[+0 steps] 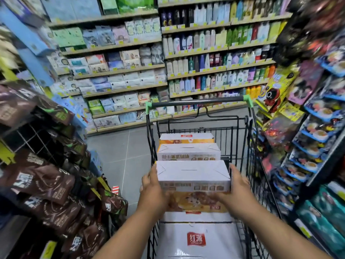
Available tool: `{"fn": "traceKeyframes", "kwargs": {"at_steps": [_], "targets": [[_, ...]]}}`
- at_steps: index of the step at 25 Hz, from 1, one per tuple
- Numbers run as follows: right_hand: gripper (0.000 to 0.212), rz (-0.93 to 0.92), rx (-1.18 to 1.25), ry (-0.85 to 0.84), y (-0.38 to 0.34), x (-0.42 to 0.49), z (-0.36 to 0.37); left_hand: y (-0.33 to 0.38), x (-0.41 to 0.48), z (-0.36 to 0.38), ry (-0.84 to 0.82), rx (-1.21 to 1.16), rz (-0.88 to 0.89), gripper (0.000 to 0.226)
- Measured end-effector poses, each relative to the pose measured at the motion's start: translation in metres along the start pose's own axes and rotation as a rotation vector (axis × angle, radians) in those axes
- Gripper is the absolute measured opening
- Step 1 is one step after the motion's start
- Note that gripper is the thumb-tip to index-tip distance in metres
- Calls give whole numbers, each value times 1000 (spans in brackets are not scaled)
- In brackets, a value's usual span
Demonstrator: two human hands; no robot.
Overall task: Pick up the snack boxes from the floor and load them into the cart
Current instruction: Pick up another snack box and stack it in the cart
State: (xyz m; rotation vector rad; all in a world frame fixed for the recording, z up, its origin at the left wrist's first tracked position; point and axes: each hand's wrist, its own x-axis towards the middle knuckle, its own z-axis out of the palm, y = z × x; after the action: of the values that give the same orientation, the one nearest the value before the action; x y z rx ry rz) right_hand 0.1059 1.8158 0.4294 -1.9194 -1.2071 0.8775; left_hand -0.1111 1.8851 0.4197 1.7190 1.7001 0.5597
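**Snack box being held over the cart in both hands**

Forearms are reaching forward from the bottom edge over the near end of the wire cart. Just below them, a white box with a red logo is lying flat inside the basket. Above its far edge, the left hand is gripping the left end of the snack box. The right hand is gripping the right end, its thumb lying on the near, orange printed face. The box is sitting level between the two hands with its white top facing up. Whether it is touching the logo box beneath cannot be told.

Beyond the held box, a second box of the same kind is lying in the basket, white top up. A third box is lying just behind that one, towards the far end of the cart. The cart handle, dark with green end caps, is running across that far end.

Brown snack bags are hanging on the rack at the left, and blue packets are filling the rack at the right, both blurred. Grey floor tiles are showing left of the cart. Across the aisle, shelves are carrying bottles and tissue packs.
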Motion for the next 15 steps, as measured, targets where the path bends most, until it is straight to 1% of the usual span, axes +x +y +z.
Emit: {"fn": "traceKeyframes", "kwargs": {"at_steps": [3, 7, 9, 12, 15], "targets": [[100, -19, -54, 34, -43, -22, -39, 46, -17, -35, -16, 50, 73, 94], [96, -83, -4, 154, -90, -57, -99, 132, -48, -83, 61, 88, 242, 78], [94, -116, 28, 226, -114, -83, -139, 180, -75, -102, 57, 28, 346, 76], [96, -181, 93, 364, -150, -133, -218, 262, -128, -127, 20, -118, 514, 75], [94, -230, 119, 506, -171, -194, -297, 331, -185, -133, -39, -216, 663, 75]]}}
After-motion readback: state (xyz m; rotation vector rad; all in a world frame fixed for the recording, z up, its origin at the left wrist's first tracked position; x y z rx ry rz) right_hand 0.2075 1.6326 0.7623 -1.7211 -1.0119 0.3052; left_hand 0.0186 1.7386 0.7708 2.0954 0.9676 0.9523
